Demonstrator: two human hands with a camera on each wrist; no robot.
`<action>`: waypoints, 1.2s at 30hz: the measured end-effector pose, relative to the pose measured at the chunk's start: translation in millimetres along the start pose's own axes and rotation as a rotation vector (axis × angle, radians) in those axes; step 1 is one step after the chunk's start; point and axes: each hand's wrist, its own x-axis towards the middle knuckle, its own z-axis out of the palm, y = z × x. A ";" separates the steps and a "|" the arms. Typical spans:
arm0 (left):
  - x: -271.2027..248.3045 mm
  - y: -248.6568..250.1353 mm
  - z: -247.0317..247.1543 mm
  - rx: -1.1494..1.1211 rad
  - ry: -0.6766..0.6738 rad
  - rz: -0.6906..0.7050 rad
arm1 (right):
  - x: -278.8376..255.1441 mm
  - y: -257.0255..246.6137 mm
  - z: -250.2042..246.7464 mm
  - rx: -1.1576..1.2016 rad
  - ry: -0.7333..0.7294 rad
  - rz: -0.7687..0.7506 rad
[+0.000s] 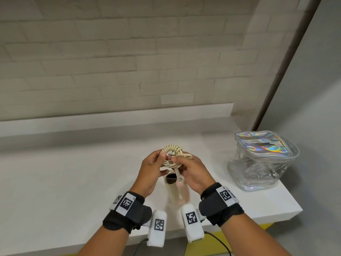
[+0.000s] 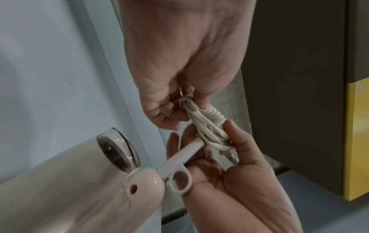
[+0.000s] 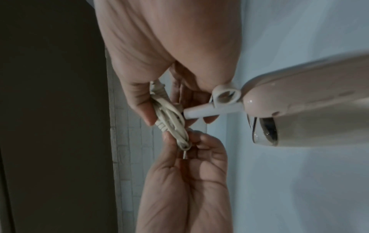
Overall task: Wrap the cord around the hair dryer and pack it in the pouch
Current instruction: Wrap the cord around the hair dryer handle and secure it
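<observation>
A cream hair dryer sits below my hands, its dark round end and hanging loop towards me. I cannot tell whether it rests on the counter. Its cord is gathered into a small coiled bundle. My left hand pinches one side of the bundle and my right hand grips the other side. A metal plug prong sticks out by my left fingers. The clear pouch with a shiny iridescent top stands apart at the right.
The white counter runs left of my hands, with a raised ledge and a pale brick wall behind. The counter's right end lies just past the pouch. A yellow panel shows below the front edge.
</observation>
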 end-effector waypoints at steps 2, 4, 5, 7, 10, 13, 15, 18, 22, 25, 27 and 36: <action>0.4 0.1 2.8 -0.047 -0.012 -0.030 | 1.6 1.1 -2.2 0.000 -0.002 0.007; -0.5 -0.3 5.9 -0.097 -0.014 -0.061 | 3.2 0.2 -2.7 -0.022 0.013 0.018; -0.7 -0.9 6.3 -0.121 -0.016 -0.077 | 3.7 -1.2 -3.5 -0.036 0.011 0.025; -0.1 -1.2 5.5 -0.164 -0.033 -0.105 | 4.1 -4.9 -7.6 -0.063 -0.006 0.016; 2.3 0.8 5.1 -0.223 -0.054 -0.134 | 4.4 -7.9 -10.1 -0.008 0.021 -0.001; 1.6 1.3 8.4 -0.262 -0.060 -0.129 | 6.9 -3.2 -7.7 0.059 0.044 0.011; 0.7 0.9 8.5 -0.234 -0.059 -0.113 | 6.8 -1.0 -4.9 -0.023 0.077 0.017; 2.2 5.4 6.3 -0.173 -0.057 -0.088 | 5.4 -0.9 -2.2 -0.348 0.145 -0.076; 3.3 20.5 9.2 -0.108 -0.039 -0.025 | 8.3 6.0 -3.0 -0.496 0.050 -0.059; 0.7 21.4 11.0 0.129 -0.039 0.083 | 7.4 5.1 -7.4 -0.561 -0.033 -0.030; 0.3 16.9 9.2 0.191 -0.022 0.128 | 4.4 2.7 -8.1 -0.603 -0.100 -0.037; 7.6 17.7 0.1 0.417 -0.162 0.193 | -6.2 -28.0 -20.2 -0.648 -0.143 -0.194</action>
